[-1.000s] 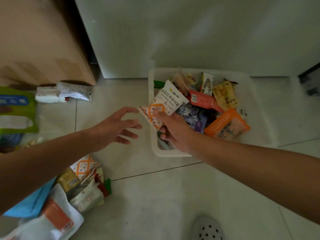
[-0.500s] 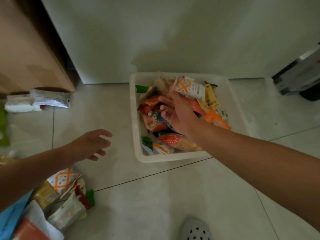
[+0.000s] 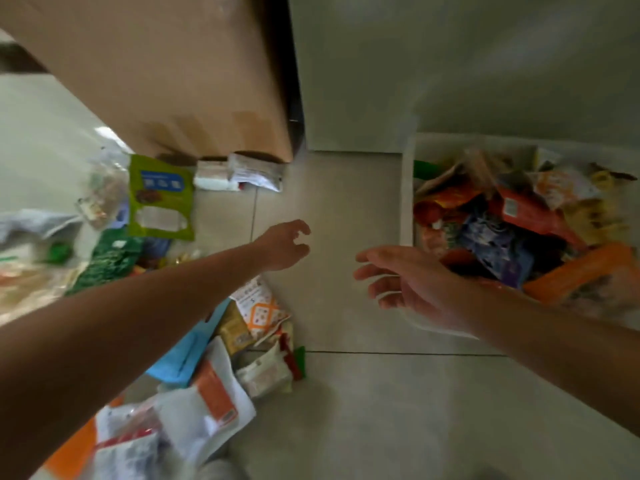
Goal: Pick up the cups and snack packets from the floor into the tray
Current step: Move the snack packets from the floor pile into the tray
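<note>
A white tray (image 3: 406, 188) at the right holds a heap of snack packets (image 3: 519, 220). My right hand (image 3: 408, 282) hovers empty beside the tray's left wall, fingers spread and pointing left. My left hand (image 3: 284, 245) reaches over the bare floor tiles, fingers loosely curled, holding nothing. Below my left forearm lies a white and orange patterned packet (image 3: 258, 306) among several loose packets. A green packet (image 3: 161, 197) lies farther left, and two white packets (image 3: 239, 171) rest against a cardboard box. No cups are visible.
A large cardboard box (image 3: 166, 74) stands at the back left. A white cabinet front (image 3: 450, 71) rises behind the tray. More packets, a blue one (image 3: 180, 355) and a white one with an orange label (image 3: 211, 400), are piled at the lower left.
My right hand has left the tray after dropping the white and orange packet and has swung left, empty. The view has turned left, showing more packets on the floor. My left hand stays open.
</note>
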